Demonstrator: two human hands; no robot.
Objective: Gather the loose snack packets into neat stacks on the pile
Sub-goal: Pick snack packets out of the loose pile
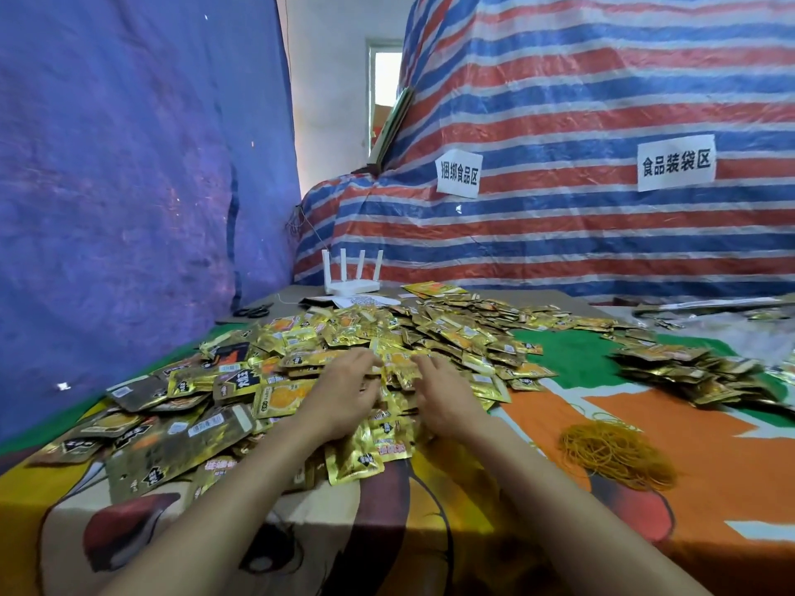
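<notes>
- Packets of shiny gold foil, some brown or orange-printed, lie heaped in a wide pile across the middle of the table.
- A smaller heap sits well apart at the right.
- The left hand and right hand rest palm-down on the pile's near edge, fingers curled among packets; whether either grips one I cannot tell.
- The cloth is bright orange, green and yellow, with a cartoon print.
- Rubber bands lie tangled near the right forearm.
- A white router and scissors sit at the far edge.
- Blue tarp hangs left; striped tarp with two paper signs hangs right.
</notes>
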